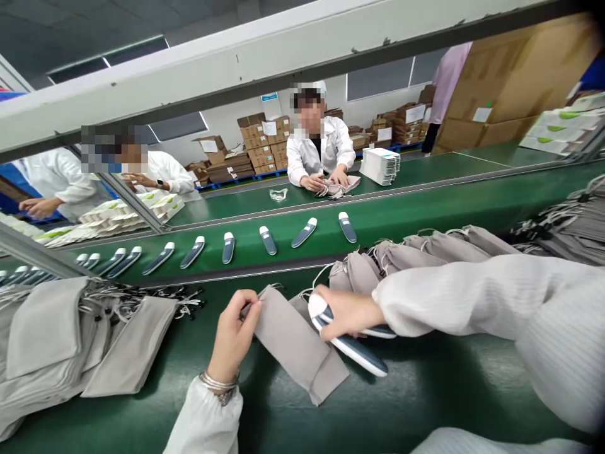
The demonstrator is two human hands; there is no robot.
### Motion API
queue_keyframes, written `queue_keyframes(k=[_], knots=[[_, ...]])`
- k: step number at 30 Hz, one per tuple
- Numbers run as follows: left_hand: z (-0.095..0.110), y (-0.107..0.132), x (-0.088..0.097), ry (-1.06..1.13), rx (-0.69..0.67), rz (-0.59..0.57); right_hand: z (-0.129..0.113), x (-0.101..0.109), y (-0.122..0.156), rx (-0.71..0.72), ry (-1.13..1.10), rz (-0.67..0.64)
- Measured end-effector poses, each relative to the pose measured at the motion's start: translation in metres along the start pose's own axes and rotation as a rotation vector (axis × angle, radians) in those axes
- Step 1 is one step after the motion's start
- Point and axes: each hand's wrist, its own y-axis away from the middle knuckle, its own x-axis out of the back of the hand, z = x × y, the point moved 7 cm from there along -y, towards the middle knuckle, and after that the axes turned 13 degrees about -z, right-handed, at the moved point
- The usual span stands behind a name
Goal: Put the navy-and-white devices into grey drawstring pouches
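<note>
Grey cloth pouch (297, 343) slanting down-right from the left hand (231, 334)

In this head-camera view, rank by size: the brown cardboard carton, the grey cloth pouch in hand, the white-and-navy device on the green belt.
Largest first: brown cardboard carton, grey cloth pouch, white-and-navy device. The pouch is nearer, so its lead is unsure.

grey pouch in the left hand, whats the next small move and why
Probably ease the white-and-navy handheld device in the right hand into the grey cloth pouch: the left hand pinches the pouch's drawstring end, and the device sits right beside it.
</note>
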Motion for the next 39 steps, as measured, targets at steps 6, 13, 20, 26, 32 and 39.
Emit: queue_keyframes(k=[6,13,20,26,32,39], knots=[[0.012,0.003,0.019,0.306,0.075,-0.046,-0.026,0.033,0.002,0.194,-0.18,0.135],[0.058,-0.013,-0.008,0.319,-0.019,-0.186,-0.109,0.103,0.039,0.915,-0.461,0.481],[0.084,-0.022,-0.002,0.316,-0.165,-0.135,-0.119,0.096,0.039,1.02,-0.367,0.63],[0.091,-0.026,0.013,0.333,-0.147,0.148,-0.121,0.086,0.029,0.936,-0.254,0.476],[0.095,-0.031,0.024,0.367,-0.124,0.368,-0.102,0.065,0.02,0.615,0.215,0.22],[0.049,-0.015,0.044,0.815,-0.006,0.529,-0.096,0.083,0.114,0.83,0.411,0.196]])
